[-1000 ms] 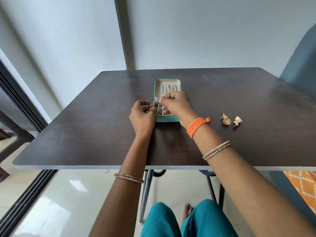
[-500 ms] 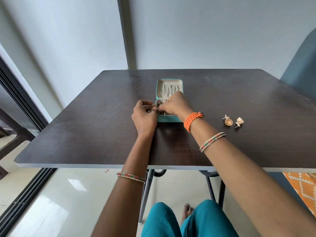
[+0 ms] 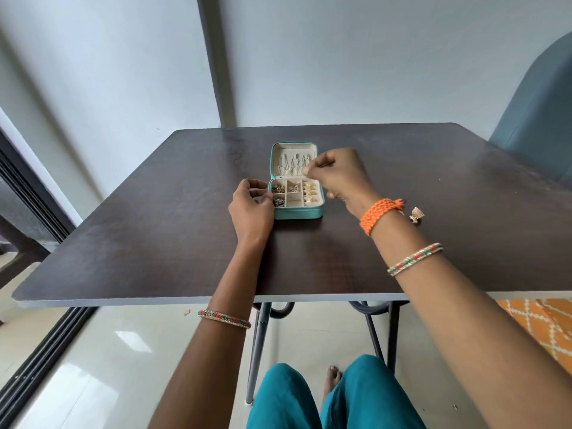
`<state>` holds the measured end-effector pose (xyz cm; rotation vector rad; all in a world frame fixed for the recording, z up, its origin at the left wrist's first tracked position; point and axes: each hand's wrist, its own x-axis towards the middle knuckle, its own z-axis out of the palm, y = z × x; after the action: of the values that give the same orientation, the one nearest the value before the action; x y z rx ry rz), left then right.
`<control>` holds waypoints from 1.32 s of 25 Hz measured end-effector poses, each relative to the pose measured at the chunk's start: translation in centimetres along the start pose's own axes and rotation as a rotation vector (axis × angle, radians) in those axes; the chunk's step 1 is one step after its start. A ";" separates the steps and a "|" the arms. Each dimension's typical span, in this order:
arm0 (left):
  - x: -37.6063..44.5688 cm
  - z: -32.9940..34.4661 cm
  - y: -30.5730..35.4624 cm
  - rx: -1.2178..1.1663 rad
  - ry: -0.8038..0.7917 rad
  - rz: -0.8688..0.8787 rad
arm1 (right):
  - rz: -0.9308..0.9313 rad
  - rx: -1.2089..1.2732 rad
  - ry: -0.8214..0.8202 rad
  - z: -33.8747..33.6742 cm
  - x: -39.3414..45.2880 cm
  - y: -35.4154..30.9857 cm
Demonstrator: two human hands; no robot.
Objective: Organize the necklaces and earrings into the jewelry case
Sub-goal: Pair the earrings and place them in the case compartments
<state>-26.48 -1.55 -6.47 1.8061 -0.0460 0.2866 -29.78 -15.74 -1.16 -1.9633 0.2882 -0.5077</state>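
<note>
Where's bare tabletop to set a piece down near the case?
Bare table left of the left hand, and between the jewelry case and the near edge. Crowded on the right: right hand, loose earring.

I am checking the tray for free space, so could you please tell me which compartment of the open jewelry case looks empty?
The near middle compartment of the jewelry case: only bare cream lining shows there, while the others hold jewelry.

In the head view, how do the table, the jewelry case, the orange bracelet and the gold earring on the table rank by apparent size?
1. Table
2. Jewelry case
3. Orange bracelet, nearer the camera, so this place is unsure
4. Gold earring, partly hidden by the wrist
</note>
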 end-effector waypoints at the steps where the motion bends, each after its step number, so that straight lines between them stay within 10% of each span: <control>1: -0.1 0.1 0.0 0.042 0.005 0.049 | -0.015 0.015 0.019 -1.6 -0.4 0.2; 8: -4.9 3.8 4.4 0.218 -0.093 0.499 | 0.045 -0.153 0.286 -13.5 -1.4 7.5; 14: -7.4 11.6 6.0 0.374 -0.397 0.246 | -0.034 -0.132 0.204 -14.6 -3.6 11.7; 25: -7.8 13.7 6.0 0.479 -0.361 0.186 | -0.084 -0.434 0.007 -14.2 -4.2 11.9; 33: -9.0 13.0 5.3 0.346 -0.286 0.180 | -0.055 -0.158 0.118 -14.5 -4.2 12.2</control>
<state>-33.94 -16.48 -6.35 2.1815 -0.3829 0.1673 -40.01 -30.82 -7.69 -2.1026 0.3585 -0.6554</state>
